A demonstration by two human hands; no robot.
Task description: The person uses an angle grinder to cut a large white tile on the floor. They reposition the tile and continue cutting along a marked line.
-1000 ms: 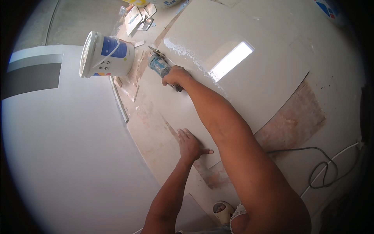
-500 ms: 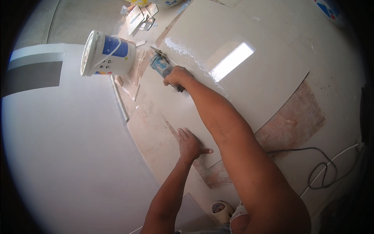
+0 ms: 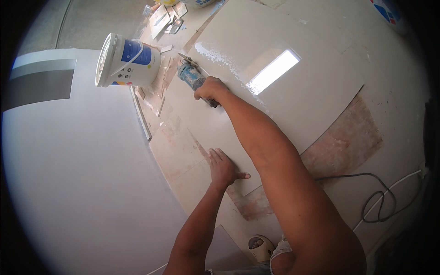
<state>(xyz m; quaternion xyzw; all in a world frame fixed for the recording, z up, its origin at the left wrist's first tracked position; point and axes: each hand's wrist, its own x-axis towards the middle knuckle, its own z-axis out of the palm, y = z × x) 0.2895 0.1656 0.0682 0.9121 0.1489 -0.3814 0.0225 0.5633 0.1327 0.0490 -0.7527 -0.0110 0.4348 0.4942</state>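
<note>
My right hand [image 3: 211, 89] is closed around the body of a blue angle grinder [image 3: 192, 78], its head pointing away from me to the far left. The grinder's disc rests at or just above the surface of a large glossy pale tile [image 3: 302, 110]; exact contact cannot be made out. A line of white dust and splashes [image 3: 217, 57] runs across the tile beside the disc. My left hand [image 3: 222, 168] lies on the tile's near left edge, fingers stretched out and thumb spread, holding nothing.
A white bucket [image 3: 149, 66] with a blue label stands at the far left, near tile offcuts [image 3: 160, 20] and narrow strips. A dark cable [image 3: 389, 201] loops across the floor at right. A reddish-brown patch [image 3: 353, 133] shows beside the tile. My foot in a sandal [image 3: 261, 247] is below.
</note>
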